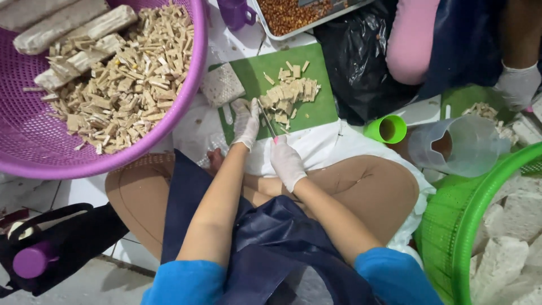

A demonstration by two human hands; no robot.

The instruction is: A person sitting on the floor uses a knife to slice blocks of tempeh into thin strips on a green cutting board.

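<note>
Two gloved hands meet over a green cutting board (316, 113) on the person's lap side of the tiled floor. The right hand (286, 161) is clenched around the handle of a knife (267, 122), whose thin blade points away from the body toward the board. The left hand (246, 121) lies just beside the blade with fingers bent down onto the board's near edge; whether it grips anything under the fingers cannot be told. Just beyond the blade sits a pile of cut tempeh strips (291, 93), pale tan, heaped near the board's middle with a few loose pieces farther back. A whole pale block (221, 85) rests at the board's left edge. Left of that, a purple basket (186, 96) is tilted into view, filled with many more cut strips and some uncut bars. To the right stand a green cup (386, 129), lying on its side, and a green basket (451, 226) with white blocks. Another person's gloved hand (516, 85) shows at upper right over a second board.
</note>
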